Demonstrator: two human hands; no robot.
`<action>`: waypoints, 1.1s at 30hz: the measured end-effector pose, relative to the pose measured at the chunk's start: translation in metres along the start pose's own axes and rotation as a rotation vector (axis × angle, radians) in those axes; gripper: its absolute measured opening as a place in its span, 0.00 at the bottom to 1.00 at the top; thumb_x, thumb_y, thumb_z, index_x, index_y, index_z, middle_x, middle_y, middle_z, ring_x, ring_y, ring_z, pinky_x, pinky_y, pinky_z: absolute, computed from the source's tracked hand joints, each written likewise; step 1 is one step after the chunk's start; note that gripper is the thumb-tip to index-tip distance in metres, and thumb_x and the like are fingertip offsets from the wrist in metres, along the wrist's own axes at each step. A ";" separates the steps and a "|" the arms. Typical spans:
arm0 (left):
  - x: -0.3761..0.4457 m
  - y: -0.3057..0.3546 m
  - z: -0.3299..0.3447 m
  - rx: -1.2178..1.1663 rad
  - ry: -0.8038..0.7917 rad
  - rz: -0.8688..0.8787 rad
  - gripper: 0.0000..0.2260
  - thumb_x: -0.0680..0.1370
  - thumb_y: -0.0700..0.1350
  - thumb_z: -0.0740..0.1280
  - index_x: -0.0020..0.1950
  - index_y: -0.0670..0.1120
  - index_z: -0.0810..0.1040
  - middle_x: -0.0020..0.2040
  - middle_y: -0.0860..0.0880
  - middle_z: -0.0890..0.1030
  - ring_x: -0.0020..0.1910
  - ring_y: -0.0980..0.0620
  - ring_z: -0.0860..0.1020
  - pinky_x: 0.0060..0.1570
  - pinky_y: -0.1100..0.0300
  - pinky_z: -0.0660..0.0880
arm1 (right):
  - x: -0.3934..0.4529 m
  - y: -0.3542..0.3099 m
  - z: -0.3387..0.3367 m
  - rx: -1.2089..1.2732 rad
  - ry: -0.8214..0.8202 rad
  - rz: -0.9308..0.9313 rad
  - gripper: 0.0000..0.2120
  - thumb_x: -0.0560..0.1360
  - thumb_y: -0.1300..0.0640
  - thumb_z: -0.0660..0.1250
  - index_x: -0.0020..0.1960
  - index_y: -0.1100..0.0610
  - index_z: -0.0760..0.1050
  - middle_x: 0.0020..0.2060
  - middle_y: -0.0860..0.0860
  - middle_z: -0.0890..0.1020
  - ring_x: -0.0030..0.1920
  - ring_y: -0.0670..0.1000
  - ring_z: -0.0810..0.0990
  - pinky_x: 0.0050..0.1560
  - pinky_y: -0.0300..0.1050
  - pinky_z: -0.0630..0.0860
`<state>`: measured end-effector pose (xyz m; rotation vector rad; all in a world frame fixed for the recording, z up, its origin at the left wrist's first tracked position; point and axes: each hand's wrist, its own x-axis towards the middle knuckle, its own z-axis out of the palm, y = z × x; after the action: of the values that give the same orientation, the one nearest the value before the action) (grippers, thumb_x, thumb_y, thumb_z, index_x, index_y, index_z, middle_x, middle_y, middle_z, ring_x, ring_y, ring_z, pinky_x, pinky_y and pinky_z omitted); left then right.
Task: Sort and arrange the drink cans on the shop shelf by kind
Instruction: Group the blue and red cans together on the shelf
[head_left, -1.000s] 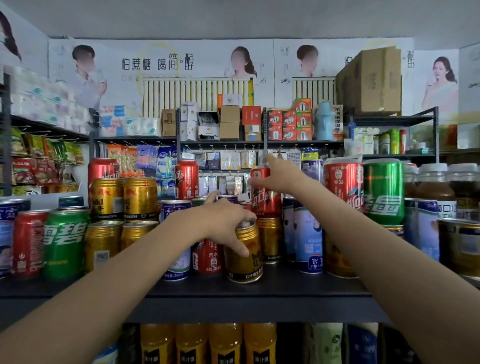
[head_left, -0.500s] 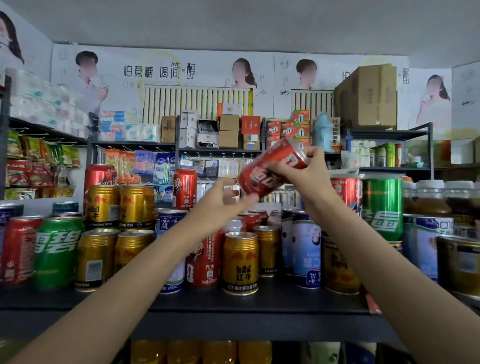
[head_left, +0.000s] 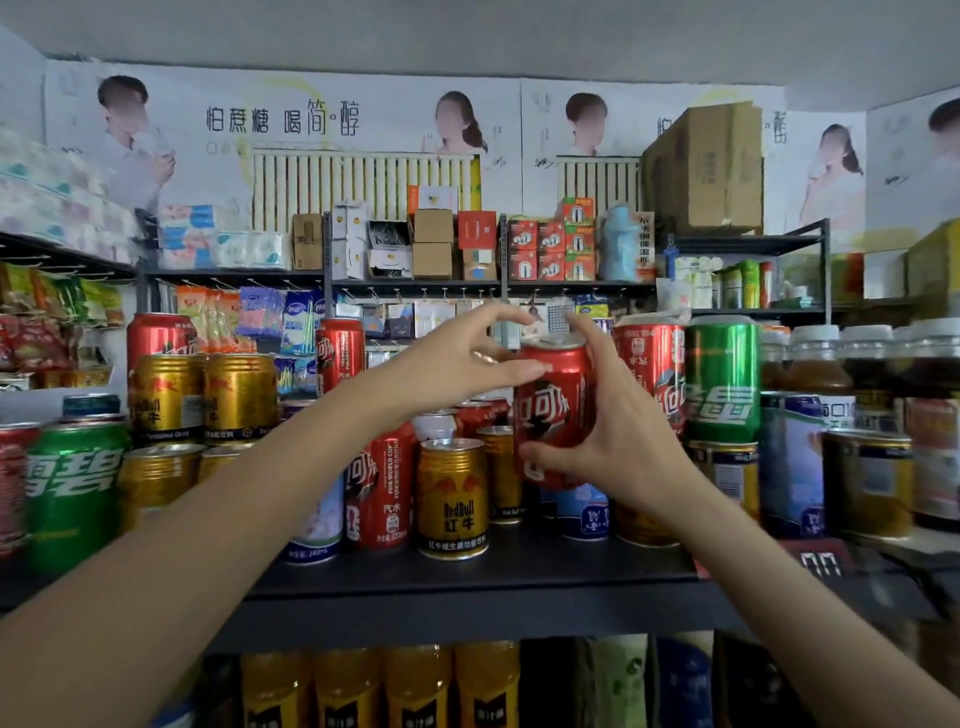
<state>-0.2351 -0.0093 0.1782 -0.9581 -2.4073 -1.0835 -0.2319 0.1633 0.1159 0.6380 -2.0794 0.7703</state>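
Observation:
My right hand (head_left: 621, 436) grips a red cola can (head_left: 553, 410) from its right side and holds it upright above the middle cans of the black shelf (head_left: 467, 577). My left hand (head_left: 457, 358) is spread beside it, thumb tip touching the can's upper left and index finger arched over its top. Below stand a gold Red Bull can (head_left: 452, 499) and a red cola can (head_left: 382, 493). Stacked gold cans (head_left: 202, 395) and a green Sprite can (head_left: 72, 488) are at the left. Red cans (head_left: 649, 374) and a green can (head_left: 722, 384) are stacked at the right.
Brown bottles with white caps (head_left: 815, 374) crowd the shelf's right end. Orange drink bottles (head_left: 363, 686) fill the shelf below. Behind are racks of snack packets, small boxes and a large cardboard box (head_left: 706, 166).
My right hand lifted the red can off a stack, tilted it, and now holds it upright and lower. My left hand left the gold can and rose to the red can.

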 end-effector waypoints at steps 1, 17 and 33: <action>-0.001 -0.006 -0.002 0.058 0.003 0.001 0.18 0.74 0.54 0.65 0.64 0.58 0.67 0.57 0.52 0.76 0.54 0.55 0.75 0.45 0.65 0.71 | -0.005 0.001 0.002 -0.037 0.005 0.008 0.49 0.60 0.49 0.78 0.70 0.42 0.51 0.61 0.49 0.71 0.56 0.49 0.75 0.57 0.47 0.76; -0.016 -0.044 0.001 0.747 -0.161 -0.083 0.12 0.72 0.50 0.71 0.54 0.50 0.78 0.44 0.56 0.75 0.51 0.56 0.76 0.54 0.58 0.72 | -0.008 -0.005 0.050 -0.521 -0.156 0.007 0.38 0.70 0.45 0.71 0.71 0.57 0.56 0.68 0.52 0.61 0.67 0.54 0.59 0.67 0.44 0.61; -0.009 -0.033 0.040 0.682 0.024 0.111 0.20 0.76 0.50 0.64 0.68 0.54 0.68 0.66 0.56 0.71 0.66 0.56 0.68 0.69 0.53 0.57 | -0.007 0.017 -0.006 -0.477 -0.074 0.051 0.21 0.73 0.48 0.68 0.56 0.53 0.60 0.55 0.52 0.63 0.44 0.52 0.73 0.40 0.42 0.73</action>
<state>-0.2524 0.0008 0.1295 -0.8034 -2.3958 -0.1865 -0.2366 0.1803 0.1083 0.3527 -2.2438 0.2578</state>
